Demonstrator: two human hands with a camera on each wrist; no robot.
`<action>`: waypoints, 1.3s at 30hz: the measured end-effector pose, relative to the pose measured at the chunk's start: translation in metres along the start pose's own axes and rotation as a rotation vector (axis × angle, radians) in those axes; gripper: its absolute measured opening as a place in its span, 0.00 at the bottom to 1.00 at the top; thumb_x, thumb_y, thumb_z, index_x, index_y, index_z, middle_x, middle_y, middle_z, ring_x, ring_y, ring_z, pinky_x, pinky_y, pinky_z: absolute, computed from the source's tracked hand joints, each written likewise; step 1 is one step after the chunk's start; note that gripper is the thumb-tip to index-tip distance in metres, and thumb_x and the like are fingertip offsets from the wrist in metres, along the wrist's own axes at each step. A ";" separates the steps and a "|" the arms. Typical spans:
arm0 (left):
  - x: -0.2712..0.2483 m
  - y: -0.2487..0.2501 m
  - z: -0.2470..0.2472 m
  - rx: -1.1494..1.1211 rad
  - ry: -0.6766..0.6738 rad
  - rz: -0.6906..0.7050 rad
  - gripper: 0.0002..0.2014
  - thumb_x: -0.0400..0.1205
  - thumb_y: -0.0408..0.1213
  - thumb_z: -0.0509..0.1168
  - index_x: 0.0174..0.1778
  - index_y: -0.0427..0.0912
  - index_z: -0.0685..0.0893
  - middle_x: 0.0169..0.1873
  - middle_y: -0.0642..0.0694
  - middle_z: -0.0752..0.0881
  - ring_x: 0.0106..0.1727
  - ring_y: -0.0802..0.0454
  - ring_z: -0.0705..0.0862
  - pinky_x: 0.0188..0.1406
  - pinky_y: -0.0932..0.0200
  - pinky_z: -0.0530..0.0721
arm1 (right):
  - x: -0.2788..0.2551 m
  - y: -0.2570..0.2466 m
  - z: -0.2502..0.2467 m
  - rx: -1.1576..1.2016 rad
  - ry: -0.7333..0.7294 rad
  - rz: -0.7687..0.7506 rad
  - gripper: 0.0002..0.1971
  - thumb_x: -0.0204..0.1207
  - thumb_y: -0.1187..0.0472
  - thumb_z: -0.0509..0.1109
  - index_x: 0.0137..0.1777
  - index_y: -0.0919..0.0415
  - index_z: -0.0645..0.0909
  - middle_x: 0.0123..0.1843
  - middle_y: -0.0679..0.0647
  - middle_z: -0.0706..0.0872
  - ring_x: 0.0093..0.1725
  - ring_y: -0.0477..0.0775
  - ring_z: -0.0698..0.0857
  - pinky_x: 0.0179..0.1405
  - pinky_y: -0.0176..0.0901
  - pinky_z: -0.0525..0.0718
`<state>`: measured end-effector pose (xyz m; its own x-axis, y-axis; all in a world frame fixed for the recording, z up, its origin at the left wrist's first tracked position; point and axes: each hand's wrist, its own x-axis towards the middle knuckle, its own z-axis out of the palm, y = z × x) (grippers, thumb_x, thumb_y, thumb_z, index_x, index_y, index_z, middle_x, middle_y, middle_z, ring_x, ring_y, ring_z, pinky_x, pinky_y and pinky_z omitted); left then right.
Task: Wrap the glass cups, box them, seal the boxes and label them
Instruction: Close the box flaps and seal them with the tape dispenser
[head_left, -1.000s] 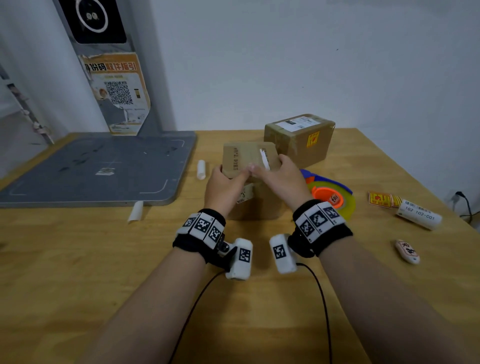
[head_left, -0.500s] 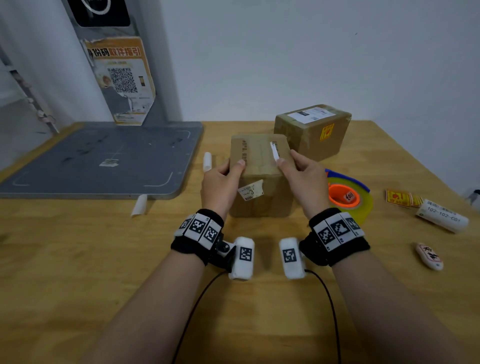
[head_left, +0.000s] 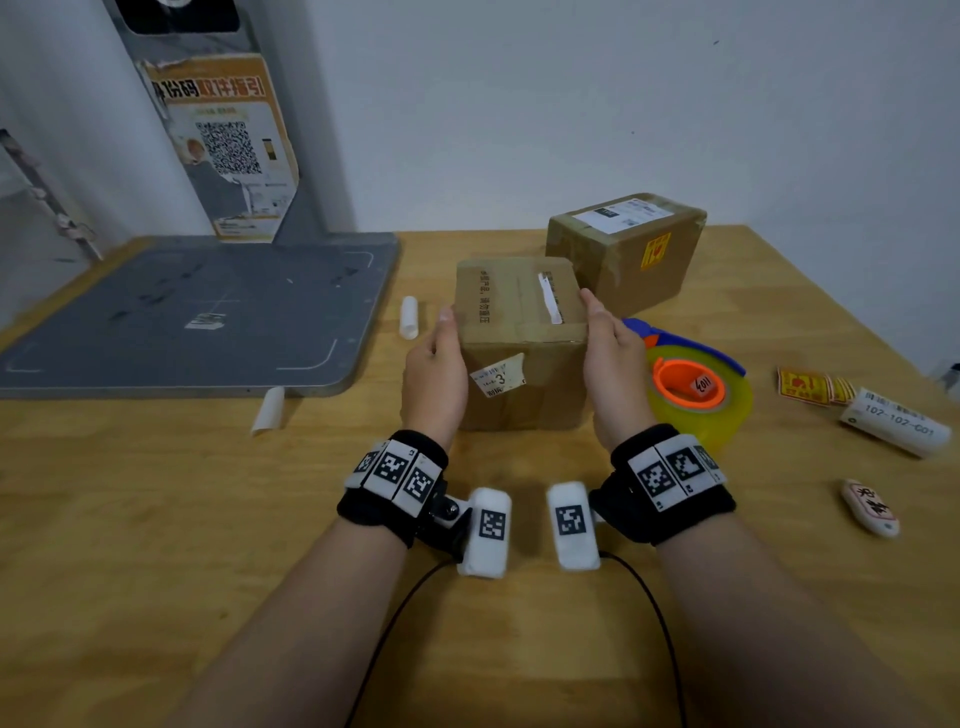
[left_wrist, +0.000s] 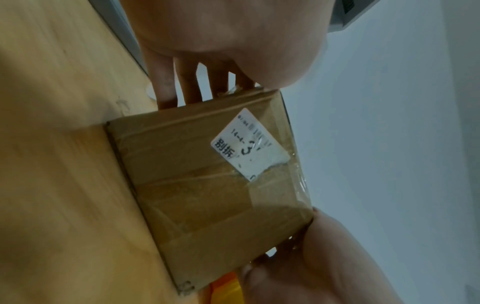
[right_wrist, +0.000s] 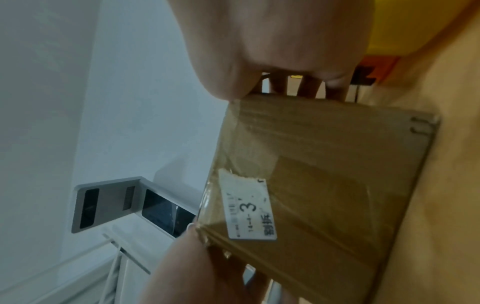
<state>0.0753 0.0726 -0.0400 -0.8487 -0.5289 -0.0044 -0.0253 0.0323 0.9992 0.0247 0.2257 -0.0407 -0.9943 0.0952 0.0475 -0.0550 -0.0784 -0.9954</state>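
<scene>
Matt brown cardboard box (head_left: 519, 332) under glossy clear tape, torn paper label (head_left: 497, 375) — smooth pale wood table (head_left: 156, 519), translucent yellow tape roll (head_left: 698, 410).

A wooden table (head_left: 156, 545) carries everything. The taped cardboard box (head_left: 519, 338) stands on it near the middle. Behind and right of that box sits a second sealed box (head_left: 628, 249); just right of it, a tape dispenser (head_left: 691, 395); further right, a sticker strip (head_left: 810, 387), a white label roll (head_left: 896, 423) and a small white tag (head_left: 870, 506). Left of the box lie two white paper rolls (head_left: 409, 317) (head_left: 269, 410) and a grey platform (head_left: 192, 317)
</scene>
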 end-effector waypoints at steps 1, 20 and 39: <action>0.000 -0.004 0.001 -0.034 -0.006 -0.006 0.21 0.91 0.60 0.51 0.54 0.60 0.89 0.50 0.54 0.93 0.56 0.54 0.90 0.66 0.42 0.87 | 0.001 0.001 0.002 0.033 0.003 0.027 0.23 0.84 0.40 0.58 0.76 0.38 0.82 0.73 0.45 0.85 0.72 0.46 0.83 0.75 0.56 0.82; 0.015 -0.013 -0.007 -0.138 -0.083 0.024 0.17 0.94 0.45 0.50 0.73 0.61 0.80 0.65 0.53 0.87 0.70 0.49 0.85 0.71 0.43 0.84 | 0.016 0.005 -0.020 -0.108 -0.001 -0.012 0.18 0.90 0.63 0.61 0.76 0.52 0.80 0.68 0.50 0.87 0.68 0.51 0.84 0.71 0.59 0.85; 0.052 0.007 -0.034 0.234 -0.466 0.448 0.17 0.71 0.40 0.83 0.54 0.58 0.93 0.61 0.68 0.89 0.85 0.59 0.66 0.88 0.47 0.60 | 0.034 -0.033 -0.042 -0.395 -0.607 -0.286 0.23 0.63 0.61 0.89 0.59 0.51 0.93 0.65 0.37 0.90 0.71 0.34 0.83 0.80 0.47 0.77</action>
<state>0.0495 0.0163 -0.0322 -0.9412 -0.0037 0.3379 0.3123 0.3726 0.8739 -0.0032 0.2735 -0.0099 -0.8284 -0.5106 0.2304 -0.3933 0.2373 -0.8882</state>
